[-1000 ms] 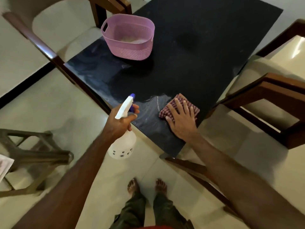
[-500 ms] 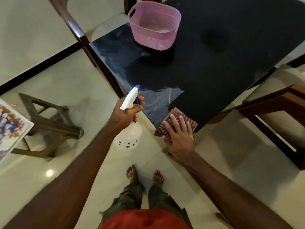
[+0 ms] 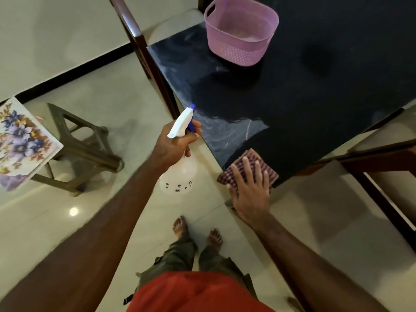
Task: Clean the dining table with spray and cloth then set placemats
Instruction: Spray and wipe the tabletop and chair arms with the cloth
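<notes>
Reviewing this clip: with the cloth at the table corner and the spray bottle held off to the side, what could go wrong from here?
1. The checked cloth under the flat right hand sits at the very corner of the black table and could slip off the edge.
2. The spray bottle in the left hand hangs over the floor; a stray squeeze or drip might wet tiles near bare feet.

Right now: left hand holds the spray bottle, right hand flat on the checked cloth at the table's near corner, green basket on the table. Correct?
One error: the basket is pink, not green, as the head view shows. The rest holds: left hand grips the spray bottle, right hand presses the checked cloth on the table corner.
</notes>
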